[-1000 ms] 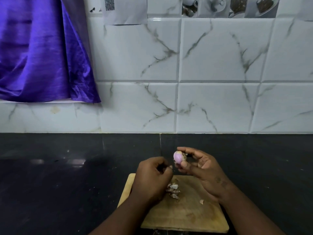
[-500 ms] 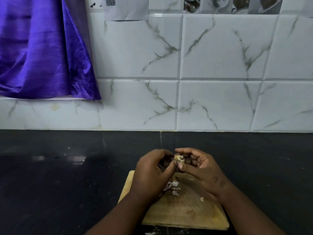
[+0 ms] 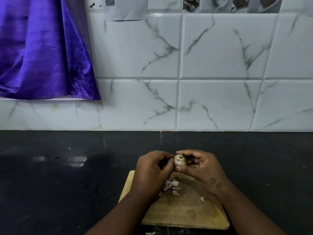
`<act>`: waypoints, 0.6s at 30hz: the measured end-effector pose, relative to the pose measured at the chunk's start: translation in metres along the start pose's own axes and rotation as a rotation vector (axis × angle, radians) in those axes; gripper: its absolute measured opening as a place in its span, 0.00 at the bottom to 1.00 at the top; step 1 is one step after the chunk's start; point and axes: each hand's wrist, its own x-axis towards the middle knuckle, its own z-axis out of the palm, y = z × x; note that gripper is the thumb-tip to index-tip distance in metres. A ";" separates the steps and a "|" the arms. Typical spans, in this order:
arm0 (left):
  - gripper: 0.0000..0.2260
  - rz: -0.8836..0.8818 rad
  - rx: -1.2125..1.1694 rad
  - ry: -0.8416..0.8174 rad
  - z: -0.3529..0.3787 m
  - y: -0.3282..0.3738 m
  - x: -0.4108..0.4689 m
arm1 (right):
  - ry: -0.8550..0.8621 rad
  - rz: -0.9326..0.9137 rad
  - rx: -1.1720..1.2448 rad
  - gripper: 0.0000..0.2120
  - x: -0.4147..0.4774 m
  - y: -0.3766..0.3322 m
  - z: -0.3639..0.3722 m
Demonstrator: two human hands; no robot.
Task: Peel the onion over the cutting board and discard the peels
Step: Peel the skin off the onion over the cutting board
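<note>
Can only make out the root end of the onion (image 3: 180, 160); rest buried under the fingers of the right hand (image 3: 201, 167). Can't tell whether the left hand (image 3: 152, 168) pinches onion or skin: fingertips curled into shadow. Missing the far edge and left side of the cutting board (image 3: 186, 212), covered by hands and forearms. Seeing just part of the peels (image 3: 171, 186), some tucked under the left wrist. Can't read the dark mark (image 3: 215, 183) on the right wrist, too blurred. Ditto the code on the paper (image 3: 128, 12), clipped at top. Also clipped: curtain (image 3: 39, 53) top and left, picture tiles (image 3: 237, 4) top, forearms and a pale scrap (image 3: 150, 233) at bottom.
</note>
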 end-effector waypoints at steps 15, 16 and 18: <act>0.07 -0.104 0.043 0.046 0.000 0.002 0.001 | -0.036 0.027 0.069 0.18 -0.001 -0.002 0.006; 0.07 -0.111 0.050 0.051 0.000 0.002 0.001 | -0.038 0.025 0.074 0.18 -0.001 -0.002 0.007; 0.08 -0.147 0.055 0.078 -0.001 0.001 0.002 | -0.006 0.011 0.099 0.19 0.000 -0.003 0.008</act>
